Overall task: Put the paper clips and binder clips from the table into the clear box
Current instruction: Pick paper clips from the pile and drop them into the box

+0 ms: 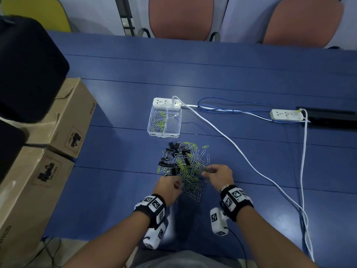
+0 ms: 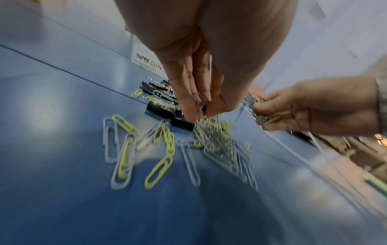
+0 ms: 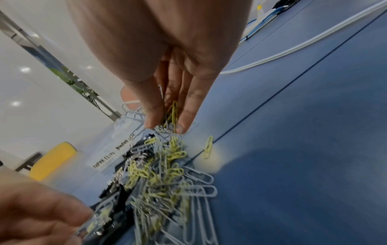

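Note:
A heap of grey and yellow paper clips (image 1: 191, 171) lies on the blue table, with black binder clips (image 1: 172, 155) along its left side. Beyond it sits the clear box (image 1: 174, 132), paper clips lying in its left compartment. My left hand (image 1: 170, 185) pinches a few grey paper clips (image 2: 202, 103) at the heap's near left. On the heap's right, my right hand (image 1: 218, 174) holds a bunch of paper clips (image 3: 172, 114) between thumb and fingers, fingertips (image 3: 184, 127) down on the pile.
Cardboard boxes (image 1: 48, 147) stand along the table's left side under dark bags. A white power strip (image 1: 167, 102) lies just behind the clear box, and its white cable (image 1: 241, 151) runs right of the heap. A second strip (image 1: 286, 115) lies at far right.

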### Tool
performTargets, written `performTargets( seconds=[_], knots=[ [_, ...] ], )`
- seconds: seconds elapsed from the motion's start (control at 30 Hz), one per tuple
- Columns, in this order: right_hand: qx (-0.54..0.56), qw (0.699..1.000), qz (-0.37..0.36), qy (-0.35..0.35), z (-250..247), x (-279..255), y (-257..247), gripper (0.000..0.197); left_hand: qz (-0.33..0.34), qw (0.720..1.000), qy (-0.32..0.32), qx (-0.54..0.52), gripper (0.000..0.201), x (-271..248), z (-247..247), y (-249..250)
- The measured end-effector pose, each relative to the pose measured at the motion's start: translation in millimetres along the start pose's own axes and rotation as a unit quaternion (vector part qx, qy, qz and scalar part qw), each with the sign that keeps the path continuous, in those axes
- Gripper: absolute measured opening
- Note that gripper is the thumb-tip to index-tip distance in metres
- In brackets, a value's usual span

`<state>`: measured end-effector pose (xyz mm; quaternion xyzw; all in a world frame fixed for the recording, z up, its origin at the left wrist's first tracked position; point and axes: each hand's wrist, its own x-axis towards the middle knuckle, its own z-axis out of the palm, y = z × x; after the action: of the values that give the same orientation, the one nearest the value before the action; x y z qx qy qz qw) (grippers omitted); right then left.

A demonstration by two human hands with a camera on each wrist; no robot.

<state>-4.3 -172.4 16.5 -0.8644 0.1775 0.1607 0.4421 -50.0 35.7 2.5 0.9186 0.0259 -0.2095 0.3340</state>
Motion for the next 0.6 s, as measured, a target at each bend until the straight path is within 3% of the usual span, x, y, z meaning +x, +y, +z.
performTargets(
  seconds=[0.33,0.6],
  knots=[
    [0.097,0.994,-0.041,0.024,-5,23,-39,0.021,0.006,0.989,0.134,-0.057,0.019,57,-72,15],
    [0.112,0.989,-0.095,0.011,-2,46,-86,0.016,-0.039,0.98,0.184,-0.062,0.022,129,-137,17]
  ],
)
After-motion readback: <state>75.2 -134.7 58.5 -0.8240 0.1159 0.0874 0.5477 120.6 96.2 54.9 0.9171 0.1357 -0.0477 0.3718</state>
